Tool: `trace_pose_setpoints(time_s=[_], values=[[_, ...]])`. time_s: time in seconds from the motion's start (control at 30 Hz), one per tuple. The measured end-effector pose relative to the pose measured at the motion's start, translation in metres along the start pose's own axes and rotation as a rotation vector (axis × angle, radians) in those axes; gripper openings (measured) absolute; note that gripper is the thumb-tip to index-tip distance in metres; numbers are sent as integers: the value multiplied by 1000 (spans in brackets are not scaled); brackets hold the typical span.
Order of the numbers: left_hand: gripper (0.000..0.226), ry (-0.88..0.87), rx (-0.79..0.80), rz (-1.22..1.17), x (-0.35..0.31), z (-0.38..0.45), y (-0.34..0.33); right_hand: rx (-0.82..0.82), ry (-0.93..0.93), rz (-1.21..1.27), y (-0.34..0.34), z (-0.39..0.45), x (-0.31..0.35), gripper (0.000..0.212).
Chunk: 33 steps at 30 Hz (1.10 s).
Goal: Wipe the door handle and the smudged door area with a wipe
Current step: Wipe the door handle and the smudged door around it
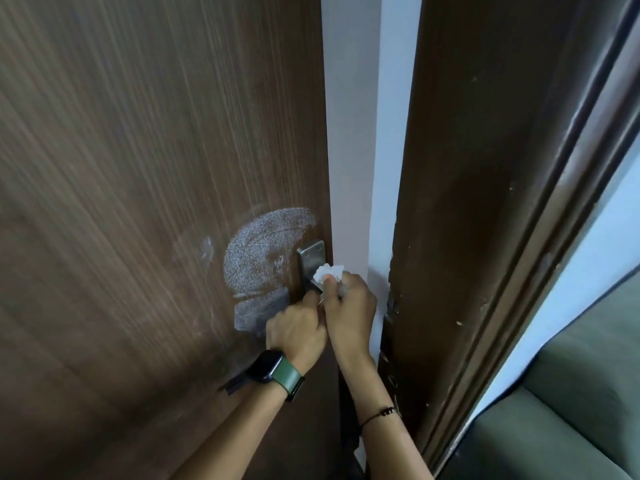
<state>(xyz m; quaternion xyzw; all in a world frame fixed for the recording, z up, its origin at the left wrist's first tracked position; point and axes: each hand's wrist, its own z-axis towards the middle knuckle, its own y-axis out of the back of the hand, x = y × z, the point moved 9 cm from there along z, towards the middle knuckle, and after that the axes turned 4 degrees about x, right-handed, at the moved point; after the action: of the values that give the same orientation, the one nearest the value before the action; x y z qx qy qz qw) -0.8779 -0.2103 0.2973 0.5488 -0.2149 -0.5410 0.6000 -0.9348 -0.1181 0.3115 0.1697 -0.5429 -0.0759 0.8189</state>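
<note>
Wipe: the white wipe (pixel 327 273) sits crumpled against the metal door handle (pixel 311 265), at five o'clock from the smudged door area (pixel 263 251).
Right hand: the right hand (pixel 349 301) pinches the wipe, fingers curled round it.
Left hand: the left hand (pixel 298 329) grips the handle's lower part, at seven o'clock from the wipe.
Handling: the wipe looks light, soft and easily bunched; best held by a gathered wad under the fingertips.
Smudge: pale, chalky, probably needing firm passes.
</note>
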Motion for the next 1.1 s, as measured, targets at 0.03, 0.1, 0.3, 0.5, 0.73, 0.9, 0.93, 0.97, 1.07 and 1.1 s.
trace_pose_setpoints(time_s=[0.03,0.1,0.3,0.5,0.73,0.9,0.93,0.97,1.07,1.1], values=[[21,-7,1,-10,-2,-3,-2,9,20,-73,3,-3,3,22],[22,-26,-4,-36,-6,-9,-5,87,49,-250,4,-8,9,25],[24,-12,-55,-66,-17,-30,-10,214,135,-738,10,-29,28,23],[26,43,-150,-84,-40,-53,9,26,142,-890,46,-54,48,15],[8,36,-131,-34,-52,-74,6,-22,143,-847,70,-74,46,25],[12,32,-125,-19,-62,-84,2,-13,180,-865,79,-86,44,22],[11,15,-152,7,-65,-86,4,-13,182,-875,81,-88,43,20],[13,-10,-184,27,-70,-88,6,-13,179,-883,82,-90,42,19],[27,-16,-250,22,-73,-99,5,6,158,-912,87,-97,37,17],[28,-9,-251,18,-74,-102,5,14,154,-929,89,-99,36,16]])
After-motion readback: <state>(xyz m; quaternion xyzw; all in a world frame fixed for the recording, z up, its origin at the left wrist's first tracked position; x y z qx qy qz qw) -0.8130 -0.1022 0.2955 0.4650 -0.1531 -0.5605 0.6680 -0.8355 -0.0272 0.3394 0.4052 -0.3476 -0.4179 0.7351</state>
